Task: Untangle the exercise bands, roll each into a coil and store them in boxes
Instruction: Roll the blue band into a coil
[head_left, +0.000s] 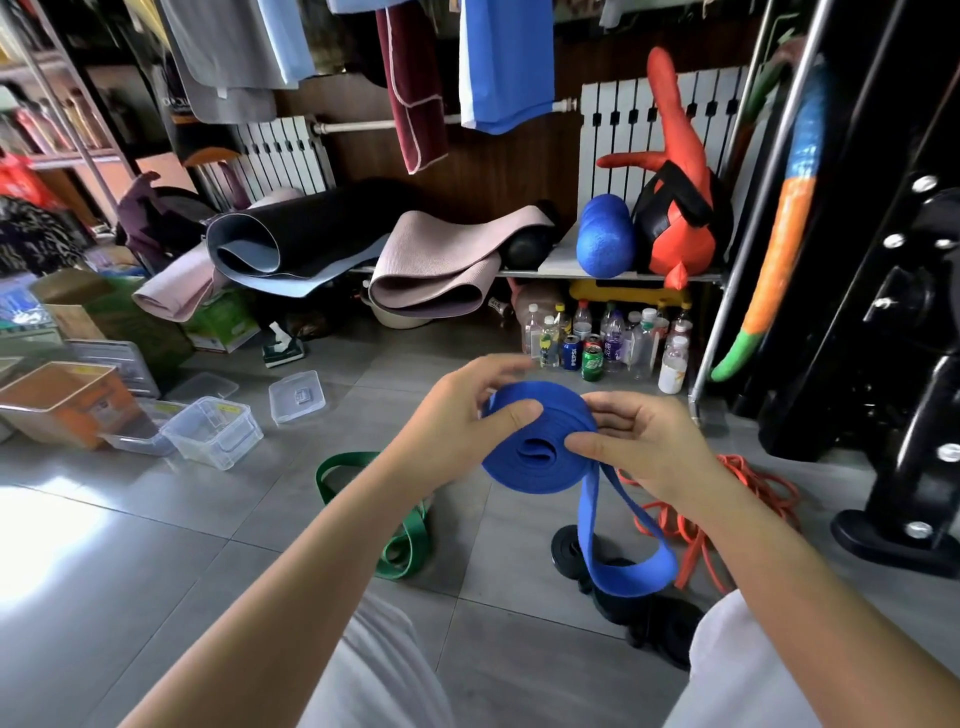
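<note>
A blue exercise band (540, 457) is mostly wound into a flat coil held above the floor; its loose end hangs down in a loop toward my knees. My left hand (457, 410) grips the coil's left edge, thumb on top. My right hand (639, 441) pinches the right side, thumb pressing near the coil's centre. On the grey tiles lie a green band (400, 540) at my left forearm, an orange band (691, 519) in a loose heap to the right, and a black band (571, 551) coiled under the blue loop.
Clear plastic boxes (213, 431) and a loose lid (296, 397) sit on the floor at left, beside an orange-sided bin (67, 400). Bottles and cans (608, 343) stand under a shelf behind. A black machine base (893, 535) stands at right. Rolled mats lie at the back.
</note>
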